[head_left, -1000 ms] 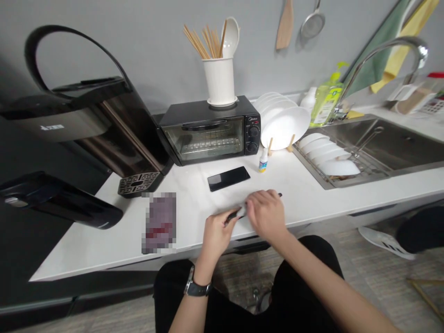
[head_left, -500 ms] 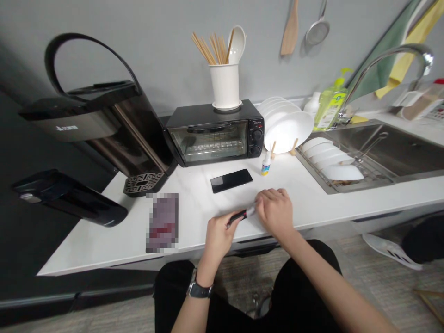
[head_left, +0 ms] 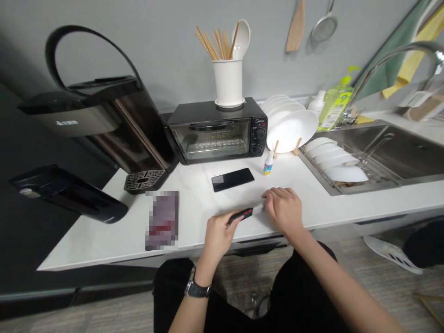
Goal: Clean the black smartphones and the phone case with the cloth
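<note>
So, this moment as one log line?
left hand: holds black-and-red object; right hand: beside it, grip unclear; phone: flat on counter

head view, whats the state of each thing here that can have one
left hand, closed on black-and-red object
right hand, partly curled; grip unclear
black-and-red object, held
phone, flat, screen dark
small bottle, upright
oven door, shut
utensil cup, upright, not empty
plates, standing on edge
bowls, tilted
pump bottle, upright
spatula, hanging
strainer, hanging
watch, worn
</note>
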Action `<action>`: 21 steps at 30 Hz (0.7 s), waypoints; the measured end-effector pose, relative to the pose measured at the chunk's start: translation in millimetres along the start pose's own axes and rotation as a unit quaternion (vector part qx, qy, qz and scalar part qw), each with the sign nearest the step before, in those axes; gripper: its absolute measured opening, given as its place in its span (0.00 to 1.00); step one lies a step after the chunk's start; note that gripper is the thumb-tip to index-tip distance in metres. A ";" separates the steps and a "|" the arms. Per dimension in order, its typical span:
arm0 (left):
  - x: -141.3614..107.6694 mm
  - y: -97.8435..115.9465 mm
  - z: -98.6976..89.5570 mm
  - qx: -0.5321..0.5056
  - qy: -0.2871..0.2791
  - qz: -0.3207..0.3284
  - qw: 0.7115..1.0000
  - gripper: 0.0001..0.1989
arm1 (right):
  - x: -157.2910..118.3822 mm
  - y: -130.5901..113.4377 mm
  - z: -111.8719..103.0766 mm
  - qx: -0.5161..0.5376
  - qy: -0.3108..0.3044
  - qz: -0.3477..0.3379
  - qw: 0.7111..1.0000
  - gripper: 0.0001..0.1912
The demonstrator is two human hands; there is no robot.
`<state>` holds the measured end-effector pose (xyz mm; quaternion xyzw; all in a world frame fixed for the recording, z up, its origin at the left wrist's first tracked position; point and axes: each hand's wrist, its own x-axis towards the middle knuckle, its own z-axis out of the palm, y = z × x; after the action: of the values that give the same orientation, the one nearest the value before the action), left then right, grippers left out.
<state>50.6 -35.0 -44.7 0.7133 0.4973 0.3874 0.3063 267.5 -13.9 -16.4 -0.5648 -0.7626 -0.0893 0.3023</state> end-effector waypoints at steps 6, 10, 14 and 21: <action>-3.2 -8.8 -8.8 0.095 0.029 0.045 0.994 0.13 | -6.8 -104.3 21.1 0.077 -0.040 -0.109 0.990 0.09; -4.6 -4.4 -9.8 0.058 -0.002 0.034 0.998 0.12 | -11.2 -61.8 10.3 0.062 -0.035 -0.126 0.989 0.12; -1.1 2.9 -3.2 0.002 -0.017 0.003 1.000 0.13 | -8.0 11.3 -3.6 -0.001 -0.005 -0.029 1.000 0.19; -1.9 -9.7 -3.7 0.112 0.033 0.042 0.992 0.13 | -3.8 -94.7 24.3 0.049 0.002 -0.063 0.997 0.11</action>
<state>42.5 -33.6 -51.2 0.7502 0.5171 0.3652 0.1908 172.7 -38.1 -18.6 -0.5000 -0.7995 -0.0719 0.3250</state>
